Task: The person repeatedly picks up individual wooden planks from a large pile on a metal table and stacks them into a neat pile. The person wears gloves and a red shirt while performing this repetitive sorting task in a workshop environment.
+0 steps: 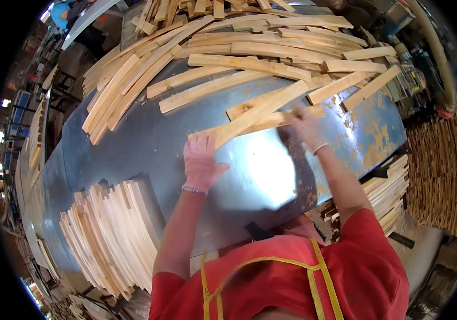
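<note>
slat of pale, flat wood (pixel 271 121) runs sideways between your pink-gloved left hand (pixel 201 162) and pale-gloved right hand (pixel 307 128), fingers at both ends, their grip impossible to tell.

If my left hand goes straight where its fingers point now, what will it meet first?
Most likely the pale plank reaching toward the right hand; its end lies by the left hand, though contact is unclear.

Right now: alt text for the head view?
A person's gloved left hand and gloved right hand are at opposite ends of a wooden strip on a shiny table, another strip lying across it. Loose strips spread over the far side; stacked strips stand at lower left.
</note>
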